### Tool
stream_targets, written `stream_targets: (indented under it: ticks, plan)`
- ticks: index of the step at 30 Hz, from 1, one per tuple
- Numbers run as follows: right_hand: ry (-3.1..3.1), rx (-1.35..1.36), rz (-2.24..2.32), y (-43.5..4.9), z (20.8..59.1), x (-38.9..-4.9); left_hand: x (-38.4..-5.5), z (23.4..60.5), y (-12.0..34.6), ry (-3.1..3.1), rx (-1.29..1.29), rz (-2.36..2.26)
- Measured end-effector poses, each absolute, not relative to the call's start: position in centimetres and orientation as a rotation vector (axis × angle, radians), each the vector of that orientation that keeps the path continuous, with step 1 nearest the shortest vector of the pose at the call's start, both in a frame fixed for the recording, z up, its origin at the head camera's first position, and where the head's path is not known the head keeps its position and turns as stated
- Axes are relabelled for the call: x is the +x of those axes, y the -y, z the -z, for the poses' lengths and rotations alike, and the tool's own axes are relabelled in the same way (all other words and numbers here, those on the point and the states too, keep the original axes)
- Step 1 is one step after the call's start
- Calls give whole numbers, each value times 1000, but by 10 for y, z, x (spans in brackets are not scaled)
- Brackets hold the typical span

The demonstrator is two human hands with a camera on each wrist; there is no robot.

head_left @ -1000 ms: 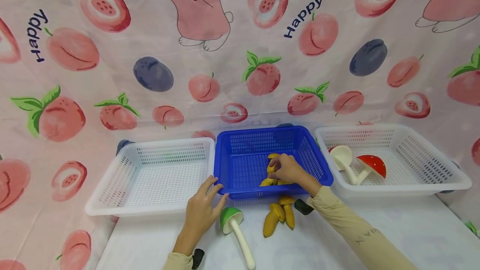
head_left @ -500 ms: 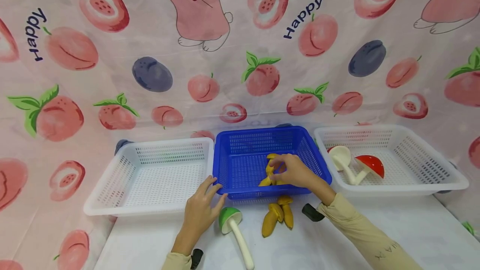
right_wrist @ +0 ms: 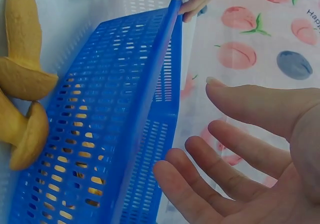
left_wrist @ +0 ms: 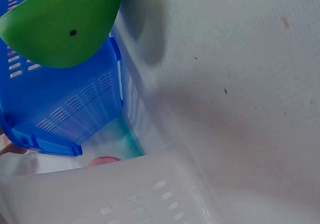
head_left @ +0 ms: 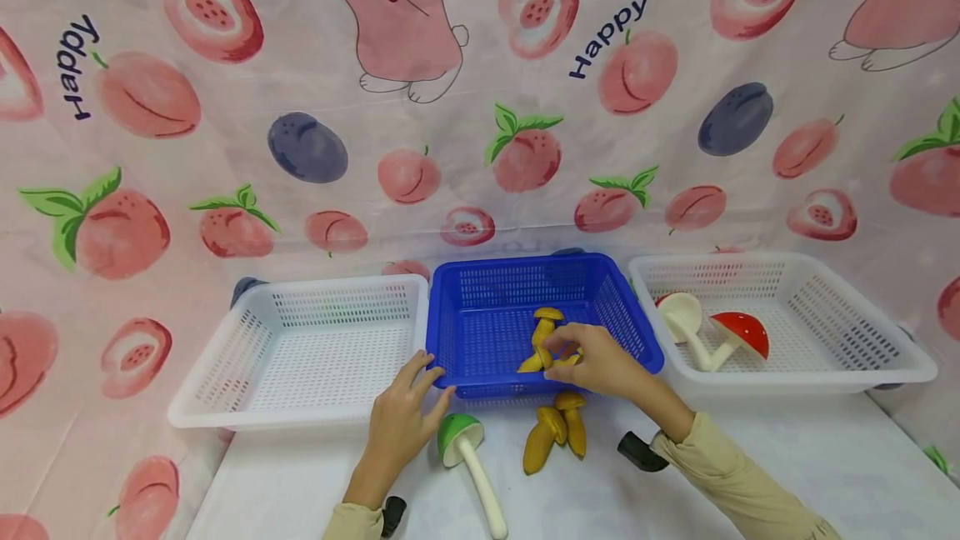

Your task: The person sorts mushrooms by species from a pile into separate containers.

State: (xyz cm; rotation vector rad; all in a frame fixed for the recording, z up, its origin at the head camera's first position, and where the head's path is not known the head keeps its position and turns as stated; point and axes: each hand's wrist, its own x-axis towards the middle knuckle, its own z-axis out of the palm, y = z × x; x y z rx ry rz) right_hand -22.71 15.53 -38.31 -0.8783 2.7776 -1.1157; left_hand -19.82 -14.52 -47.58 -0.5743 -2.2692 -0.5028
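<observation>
My right hand [head_left: 596, 361] is over the front right of the blue basket [head_left: 480, 273], close above several yellow-brown toy mushrooms [head_left: 546, 327]. Seen in the right wrist view, its fingers [right_wrist: 215, 169] are spread and loosely bent, with nothing between them and the thumb. My left hand [head_left: 401, 419] holds the blue basket's front left corner, thumb outside and fingers over the rim. Part of that hand also shows at the rim in the right wrist view. Two more yellow-brown mushrooms [head_left: 540, 444] lie on the table before the basket.
A green-capped toy mushroom [head_left: 461, 433] lies beside my left hand. The left white basket [head_left: 300, 419] adjoins the blue one. In the right white basket [head_left: 840, 377] are red-capped mushrooms [head_left: 742, 333]. A patterned cloth [head_left: 427, 215] hangs behind.
My right hand has moved away from the far mushroom in the blue basket, back toward me and slightly right, uncovering more of the mushrooms. My left hand stays at the corner.
</observation>
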Motion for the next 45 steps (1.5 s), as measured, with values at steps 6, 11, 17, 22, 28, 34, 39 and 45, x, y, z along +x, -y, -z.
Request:
stream_targets:
  ticks: [6,11,17,22,28,34,39,45]
  plan:
    - [-2770,-887,1147,-157,391,-217,-199,477,145,2254,-585,497]
    - [-2739,-868,1194,-158,396,-211,-199,479,145,2256,-584,486]
    - [-2728,-853,1217,-159,404,-204,-198,479,144,2268,-573,475]
    - [-2706,-852,1229,-157,411,-199,-198,479,144,2252,-582,472]
    - [-2686,-826,1245,-154,418,-194,-198,479,144,2238,-576,473]
    - [-2702,-832,1173,-151,427,-190,-197,478,145,2241,-584,479]
    - [-2766,-807,1011,-146,440,-189,-198,477,145,2239,-585,488]
    - [-2854,-717,857,-138,460,-187,-197,477,145,2257,-577,484]
